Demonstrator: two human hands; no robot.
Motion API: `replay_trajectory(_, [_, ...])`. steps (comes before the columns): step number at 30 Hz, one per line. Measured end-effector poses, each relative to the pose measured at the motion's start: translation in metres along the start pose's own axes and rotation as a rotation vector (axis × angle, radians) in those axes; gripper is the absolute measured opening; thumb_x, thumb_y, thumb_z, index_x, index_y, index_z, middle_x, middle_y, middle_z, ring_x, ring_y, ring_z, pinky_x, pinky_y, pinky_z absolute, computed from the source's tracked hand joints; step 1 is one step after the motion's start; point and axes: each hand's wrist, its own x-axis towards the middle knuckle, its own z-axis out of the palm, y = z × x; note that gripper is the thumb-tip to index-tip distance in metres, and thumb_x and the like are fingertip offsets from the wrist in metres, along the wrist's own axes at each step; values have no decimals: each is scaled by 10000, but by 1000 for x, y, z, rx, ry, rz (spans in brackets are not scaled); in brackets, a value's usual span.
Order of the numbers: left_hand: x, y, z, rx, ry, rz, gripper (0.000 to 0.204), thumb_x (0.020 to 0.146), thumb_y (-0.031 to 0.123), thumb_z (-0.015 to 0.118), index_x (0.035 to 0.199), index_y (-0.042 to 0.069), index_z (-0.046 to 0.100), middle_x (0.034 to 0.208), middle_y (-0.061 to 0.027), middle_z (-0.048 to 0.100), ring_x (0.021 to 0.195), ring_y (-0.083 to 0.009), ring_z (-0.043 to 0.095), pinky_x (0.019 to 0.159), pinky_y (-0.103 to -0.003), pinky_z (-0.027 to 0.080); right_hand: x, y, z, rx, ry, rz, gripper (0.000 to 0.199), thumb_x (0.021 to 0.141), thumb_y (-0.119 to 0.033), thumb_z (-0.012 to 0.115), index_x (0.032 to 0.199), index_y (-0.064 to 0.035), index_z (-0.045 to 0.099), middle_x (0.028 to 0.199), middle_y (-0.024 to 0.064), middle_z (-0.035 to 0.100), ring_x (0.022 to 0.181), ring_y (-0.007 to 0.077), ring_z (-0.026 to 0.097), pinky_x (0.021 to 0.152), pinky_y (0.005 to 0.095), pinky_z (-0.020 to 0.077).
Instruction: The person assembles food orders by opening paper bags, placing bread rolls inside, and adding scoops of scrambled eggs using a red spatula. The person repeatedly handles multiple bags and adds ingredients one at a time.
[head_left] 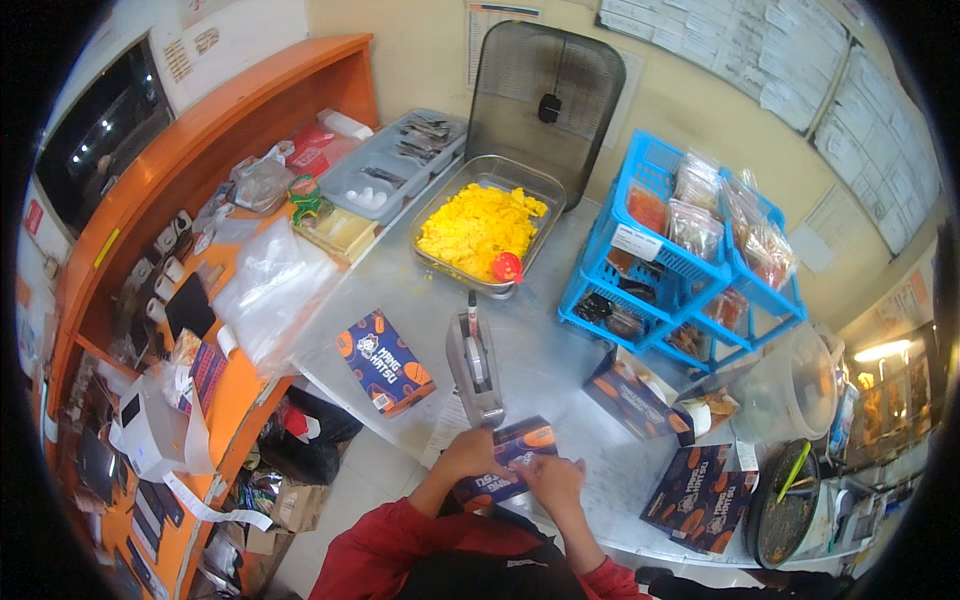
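A small dark blue carton with orange patterns (503, 487) is between my hands at the near edge of the metal table. My left hand (469, 456) grips its left side, thumb toward the top. My right hand (553, 481) is closed at its right side, fingers bent against the top; their tips are partly hidden. Just beyond the carton, close to my left hand, stands a grey tape dispenser (474, 370) with a roll of tape. A matching closed carton (385, 362) lies to the left of the dispenser.
Farther back sits a glass tray of yellow food (420, 247) with a red scoop (507, 267). Blue baskets (690, 262) hold bagged packets. At right are an open carton (637, 398), another carton (702, 500), a clear tub (790, 385) and a round dark pan (783, 515). An orange desk (262, 405) adjoins left.
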Motion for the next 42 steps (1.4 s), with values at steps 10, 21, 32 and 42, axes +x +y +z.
replay_trajectory(10, [-11, 9, -8, -140, 38, 5, 784, 722, 669, 625, 1066, -34, 578, 939, -253, 644, 898, -400, 628, 788, -441, 486, 100, -8, -15, 40, 33, -630, 258, 717, -296, 730, 951, -223, 650, 908, 5, 615, 942, 220, 562, 820, 440, 332])
replay_trajectory(21, [-62, 12, 7, -28, -161, -60, 727, 739, 671, 615, 1000, -7, 576, 928, -247, 639, 868, -409, 627, 760, -445, 485, 107, -2, 9, 180, 43, -489, 359, 724, -412, 732, 967, -153, 676, 888, 49, 646, 906, 228, 604, 823, 408, 395])
replay_trajectory(32, [-58, 21, 24, 67, -77, -2, 755, 720, 680, 625, 971, -30, 571, 905, -249, 637, 845, -399, 634, 745, -462, 483, 66, -1, 39, 717, -206, -167, 415, 805, -458, 656, 800, -48, 722, 712, 52, 657, 675, 144, 593, 635, 304, 463])
replay_trajectory(42, [-73, 39, 8, 96, -15, 197, 692, 714, 577, 690, 1110, 23, 566, 973, -212, 635, 927, -377, 601, 778, -455, 456, 117, 84, 107, 443, -1517, -422, 454, 799, -303, 677, 1197, -97, 608, 1020, 39, 668, 876, 176, 612, 824, 371, 481])
